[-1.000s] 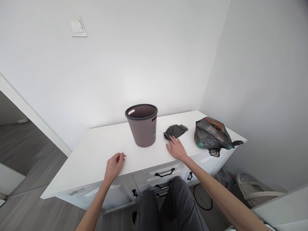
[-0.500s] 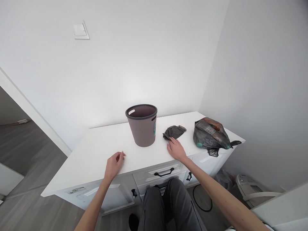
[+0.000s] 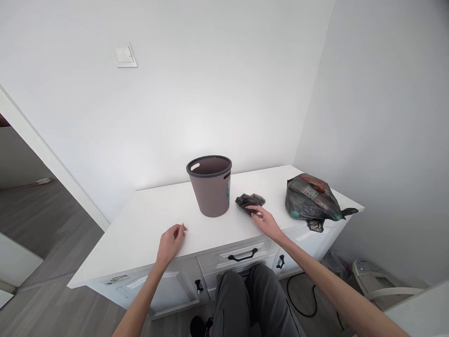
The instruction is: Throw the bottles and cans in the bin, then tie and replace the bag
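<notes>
My right hand (image 3: 267, 223) has its fingers and thumb closed on the near edge of a crumpled black plastic bag (image 3: 249, 201), which lies on the white cabinet top. Left of that bag stands a mauve trash bin (image 3: 211, 194), upright, with a dark rim and cut-out handles. My left hand (image 3: 171, 243) rests by the front edge of the top, its fingers curled in and nothing visible in them. To the right sits a filled black garbage bag (image 3: 312, 199), knotted, with packaging showing through the thin plastic.
The white cabinet (image 3: 115, 234) backs onto a wall with a light switch (image 3: 126, 56). Black handles (image 3: 242, 256) stick out from its front above my knees. At lower right are a pale appliance (image 3: 379, 281) and a black cable (image 3: 298, 306) on the floor.
My right hand has gone from lying flat at the black plastic bag's edge to closing on it, and the bag is more bunched. The left hand stays put while the view shifts slightly.
</notes>
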The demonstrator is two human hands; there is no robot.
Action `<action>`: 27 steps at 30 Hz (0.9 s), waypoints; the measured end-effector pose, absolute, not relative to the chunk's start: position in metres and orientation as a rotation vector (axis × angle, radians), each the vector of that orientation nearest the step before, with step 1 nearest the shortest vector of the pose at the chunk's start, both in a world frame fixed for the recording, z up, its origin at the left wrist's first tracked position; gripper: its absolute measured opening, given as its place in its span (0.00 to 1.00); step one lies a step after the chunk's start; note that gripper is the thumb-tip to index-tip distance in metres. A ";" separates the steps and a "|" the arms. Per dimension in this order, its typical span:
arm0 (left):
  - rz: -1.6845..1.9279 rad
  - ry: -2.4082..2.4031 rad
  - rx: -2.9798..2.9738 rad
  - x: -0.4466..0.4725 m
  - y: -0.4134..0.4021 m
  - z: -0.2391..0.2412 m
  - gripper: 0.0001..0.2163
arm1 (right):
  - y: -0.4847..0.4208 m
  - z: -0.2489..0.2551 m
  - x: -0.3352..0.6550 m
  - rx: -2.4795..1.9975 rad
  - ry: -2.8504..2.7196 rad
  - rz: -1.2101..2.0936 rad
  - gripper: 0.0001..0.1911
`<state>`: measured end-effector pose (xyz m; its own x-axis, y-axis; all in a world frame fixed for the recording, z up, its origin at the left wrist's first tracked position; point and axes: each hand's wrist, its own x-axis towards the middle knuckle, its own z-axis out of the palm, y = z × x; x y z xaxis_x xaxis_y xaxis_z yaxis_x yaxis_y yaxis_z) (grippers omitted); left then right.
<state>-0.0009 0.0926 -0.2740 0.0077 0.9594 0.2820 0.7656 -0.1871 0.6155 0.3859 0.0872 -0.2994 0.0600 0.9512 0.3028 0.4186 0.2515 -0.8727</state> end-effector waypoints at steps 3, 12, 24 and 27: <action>0.985 1.716 1.986 0.012 0.084 -0.262 0.24 | 0.065 -0.273 0.387 -1.141 -1.367 0.948 0.21; 0.932 1.060 2.111 0.118 0.029 -0.171 0.28 | 0.022 -0.187 0.377 -0.860 -1.326 1.168 0.24; 1.025 1.175 2.022 0.152 0.003 -0.159 0.19 | -0.032 -0.190 0.356 -1.046 -1.611 0.807 0.39; 1.084 1.148 1.894 0.152 0.001 -0.153 0.18 | -0.028 -0.190 0.357 -1.062 -1.524 0.837 0.26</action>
<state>0.1523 0.0014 -0.1532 0.2699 0.9116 0.3100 0.3620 -0.3943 0.8447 0.3572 -0.0276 -0.1904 -0.0556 0.9322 0.3577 0.1987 0.3614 -0.9110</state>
